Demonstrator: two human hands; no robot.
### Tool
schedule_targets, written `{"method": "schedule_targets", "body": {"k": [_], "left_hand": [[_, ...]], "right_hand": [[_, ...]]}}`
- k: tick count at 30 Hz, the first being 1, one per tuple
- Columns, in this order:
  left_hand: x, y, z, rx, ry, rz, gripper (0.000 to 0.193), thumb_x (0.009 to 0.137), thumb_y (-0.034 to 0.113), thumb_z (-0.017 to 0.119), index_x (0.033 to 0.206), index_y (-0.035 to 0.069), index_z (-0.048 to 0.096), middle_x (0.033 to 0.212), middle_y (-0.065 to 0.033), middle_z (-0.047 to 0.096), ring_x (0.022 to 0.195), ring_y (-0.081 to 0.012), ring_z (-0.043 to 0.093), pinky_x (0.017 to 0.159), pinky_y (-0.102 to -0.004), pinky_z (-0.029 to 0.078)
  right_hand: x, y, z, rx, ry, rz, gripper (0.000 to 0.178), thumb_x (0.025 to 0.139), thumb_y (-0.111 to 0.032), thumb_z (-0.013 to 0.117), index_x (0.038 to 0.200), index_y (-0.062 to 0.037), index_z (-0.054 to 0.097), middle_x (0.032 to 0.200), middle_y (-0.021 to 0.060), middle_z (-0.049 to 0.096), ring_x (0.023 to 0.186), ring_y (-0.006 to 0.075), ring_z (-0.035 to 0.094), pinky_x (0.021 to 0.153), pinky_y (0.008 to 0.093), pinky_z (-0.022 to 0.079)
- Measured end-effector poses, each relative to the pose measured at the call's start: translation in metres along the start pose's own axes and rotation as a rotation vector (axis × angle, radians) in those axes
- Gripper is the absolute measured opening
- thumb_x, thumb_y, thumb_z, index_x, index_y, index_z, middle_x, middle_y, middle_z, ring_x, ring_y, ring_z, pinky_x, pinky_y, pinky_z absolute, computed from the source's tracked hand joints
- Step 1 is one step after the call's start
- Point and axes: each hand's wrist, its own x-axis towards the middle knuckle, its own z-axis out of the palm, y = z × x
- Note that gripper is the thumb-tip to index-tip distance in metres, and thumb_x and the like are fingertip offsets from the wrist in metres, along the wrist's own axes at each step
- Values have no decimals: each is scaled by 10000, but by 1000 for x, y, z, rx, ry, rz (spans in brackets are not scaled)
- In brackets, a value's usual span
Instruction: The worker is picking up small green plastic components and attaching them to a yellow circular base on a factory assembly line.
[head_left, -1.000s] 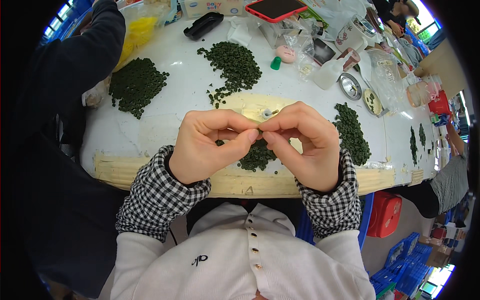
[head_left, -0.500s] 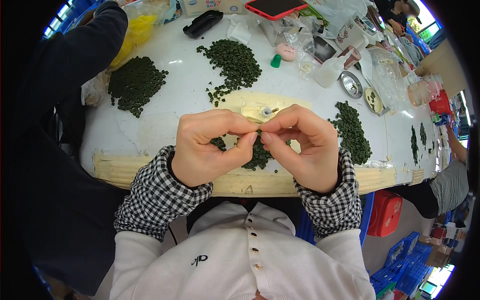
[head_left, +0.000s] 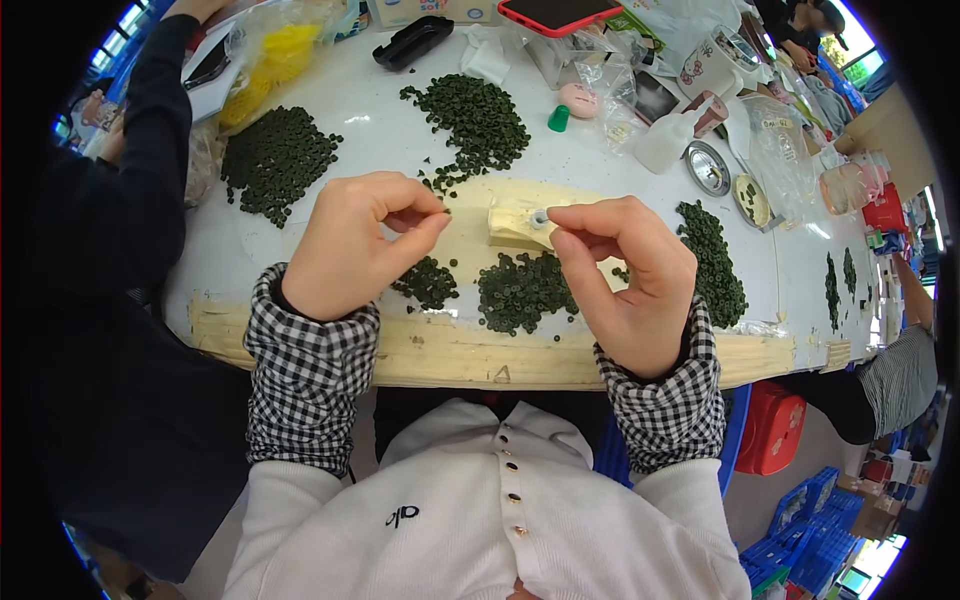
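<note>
My left hand (head_left: pixel 352 240) hovers left of a pale yellow block (head_left: pixel 508 222). Its thumb and forefinger pinch a small dark green piece. Close against the block's right end is my right hand (head_left: pixel 640 282), thumb and forefinger nearly together beside a grey knob (head_left: pixel 540 217). Whatever those fingertips hold is hidden. Below the block lies a pile of small dark green rings (head_left: pixel 525 292), with a smaller green heap (head_left: pixel 428 283) to its left. Another pile of green pieces (head_left: pixel 710 265) sits just right of my right hand.
Two more green piles, a far one (head_left: pixel 472 118) and a left one (head_left: pixel 272 165), lie on the white table. Behind are a black tray (head_left: pixel 413 43), a red-edged phone (head_left: pixel 560 14), a green cap (head_left: pixel 558 119) and a white bottle (head_left: pixel 665 142). Another person's dark sleeve (head_left: pixel 150 150) reaches in at left.
My hands, which met at the fingertips, have parted. The left moved left with a small green piece; the right shifted slightly right, beside the block's knob. The other person's arm at left changed position.
</note>
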Motion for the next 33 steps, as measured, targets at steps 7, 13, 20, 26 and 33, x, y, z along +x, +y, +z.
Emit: {"method": "schedule_targets", "body": {"k": [7,13,20,26,33], "left_hand": [[-6,-16,-14,166,-229,-75,113,767,78,743,790,-19,689,697,-89,639,578,-145,569,543,-264,448],[-2,-10,-16,216,-295,-159,183,777,128,744,736,-32,664,650,-104,631,555,-167,569,549,-281,462],[-2,-16,-11,80,-96,-165,148,841,108,694,816,-30,649,655,-11,592,572,-46,466,529,-211,384],[-1,-21,-11,72,-196,-195,157,852,118,662,853,-39,654,671,-82,629,612,-130,576,588,-264,473],[6,-31,6,275,-4,0,114,834,67,662,907,-20,660,770,-96,655,656,-178,609,608,-282,489]], "right_hand": [[-16,4,-7,-78,-101,58,98,809,46,687,904,26,674,782,80,636,619,113,618,555,216,492],[-35,12,-24,-140,-310,197,79,808,-7,710,869,-7,661,766,77,638,593,143,614,528,244,493],[-51,17,-24,-324,-563,133,96,771,-121,700,808,-67,631,782,62,581,791,251,582,681,341,490],[-61,12,-18,-531,-552,-81,126,764,-98,671,853,-34,608,827,67,555,796,237,556,689,333,480],[-77,12,-23,-604,-459,-267,206,712,-79,617,903,-2,615,774,65,497,745,213,531,667,321,476]]}}
